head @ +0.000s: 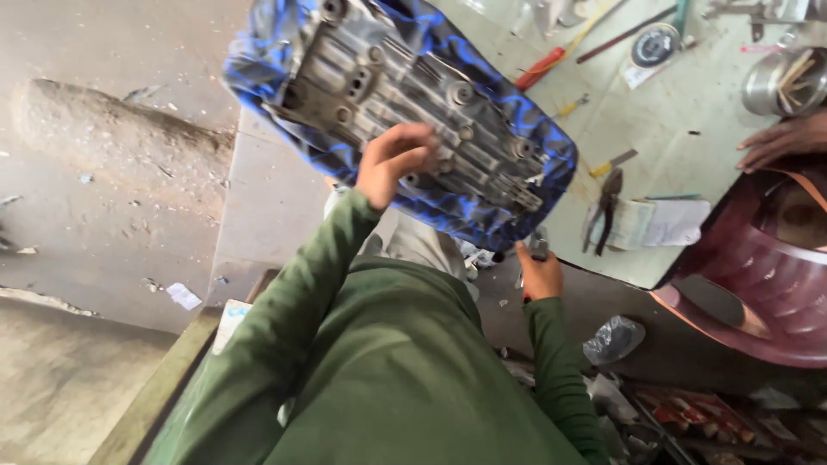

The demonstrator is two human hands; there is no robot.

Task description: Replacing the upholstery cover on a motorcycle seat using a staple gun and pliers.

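Note:
A seat base, grey ribbed plastic with a blue patterned cover wrapped round its edge, lies underside up over the corner of a pale green table. My left hand rests on the grey underside near its lower edge, fingers curled against it. My right hand is just below the seat's near corner, closed around a small grey metal tool whose tip points at the cover's edge. Both of my sleeves are green.
Pliers and a paper pad lie on the table beside the seat. A round dial, a red-handled tool and a steel bowl sit farther back. Another person's hand rests at the right edge, above a maroon sheet roll.

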